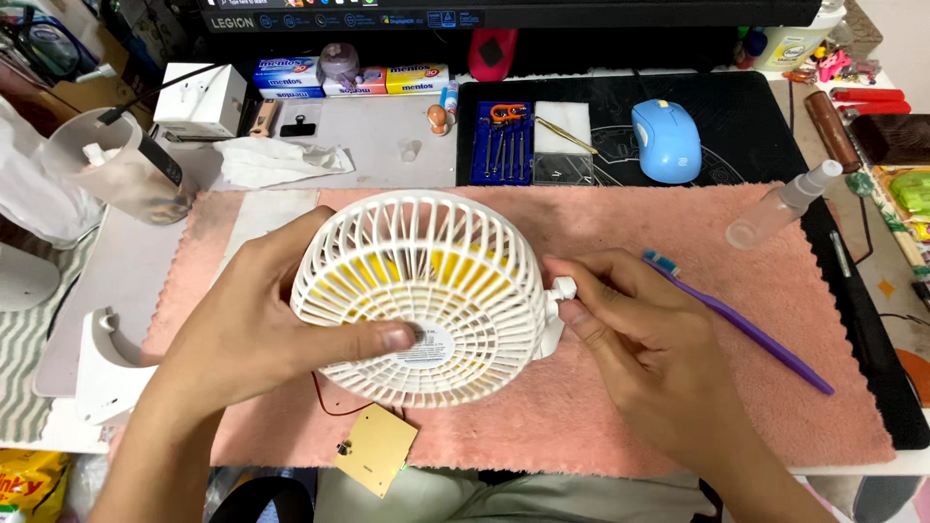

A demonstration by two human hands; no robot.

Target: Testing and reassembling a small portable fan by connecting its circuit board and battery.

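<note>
Two bare hands hold a small white fan cage [418, 295] with yellow blades inside, raised just above a pink towel [678, 387] spread on the desk [387, 145]. Left hand [257, 334] wraps the cage's left side, fingers closed on it, thumb [373, 339] laid flat across the grille, its tip just beside the round centre label. Right hand [644, 339] sits at the cage's right edge, fingers pinched narrow on a small white knob [563, 288] sticking out of the rim. Thin red wire [325, 402] runs from under the cage to a tan circuit board [376, 449] lying at the towel's near edge. Purple toothbrush [741, 324] lies on the towel just right of the right hand, bristles up-left. Clear spray bottle [780, 205] lies tilted at the towel's far right edge. White curved plastic stand piece [102, 363] rests on the desk left of the towel. Blue mouse [666, 140] on a black mat at the back, blue tray of small screwdrivers [504, 145] beside it. Crumpled white tissue [276, 160] back left.
</note>
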